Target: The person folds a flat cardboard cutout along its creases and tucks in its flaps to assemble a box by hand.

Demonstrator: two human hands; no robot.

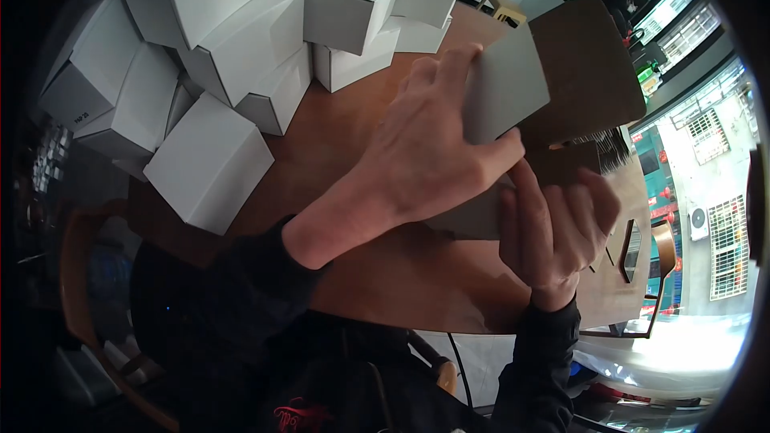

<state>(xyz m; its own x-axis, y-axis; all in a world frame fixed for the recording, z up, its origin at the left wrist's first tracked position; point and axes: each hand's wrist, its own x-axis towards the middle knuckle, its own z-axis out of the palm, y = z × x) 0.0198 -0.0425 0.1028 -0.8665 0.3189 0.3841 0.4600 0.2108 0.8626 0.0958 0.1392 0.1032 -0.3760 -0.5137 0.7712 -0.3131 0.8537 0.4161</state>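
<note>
My left hand (425, 140) reaches across from the lower left, its fingers and thumb pressed on a partly folded cardboard box (513, 80) with a pale outer face. A brown flap with rounded corners (589, 60) stands out from the box at the upper right. My right hand (561, 220) is at the lower edge of the cardboard, fingers curled, index fingertip near my left thumb. Part of a lower panel (473, 216) shows beneath both hands. The box's inner side is mostly hidden.
Several closed white boxes (212, 160) are piled on the left and back of the brown wooden table (385, 289). A dark flat device (632, 250) lies at the right. Wooden chairs (76, 273) stand at the left and right, and windows are beyond.
</note>
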